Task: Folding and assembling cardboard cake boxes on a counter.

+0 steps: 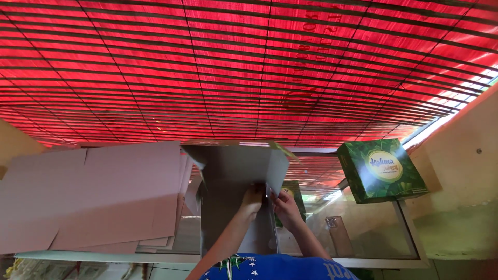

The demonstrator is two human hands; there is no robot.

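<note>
At nine o'clock lies the stack of flat card blanks (93, 197), and dead centre my left hand (252, 199) and right hand (284, 203) pinch, fingers closed, the half-folded grey carton (233, 176), which I judge light, thin, easily creased, best gripped along its folds.

Red slatted bamboo blind (249, 67) filled the upper view, dark cords running across it, daylight glowing through. Brighter daylight leaked in at its right edge (467, 88). Beige plastered wall (467, 171) on the right, greenish staining lower down. Glass-topped display counter (363, 228) with a pale metal frame (410, 228) below. Sliver of tan wall at far left (13, 142).
</note>
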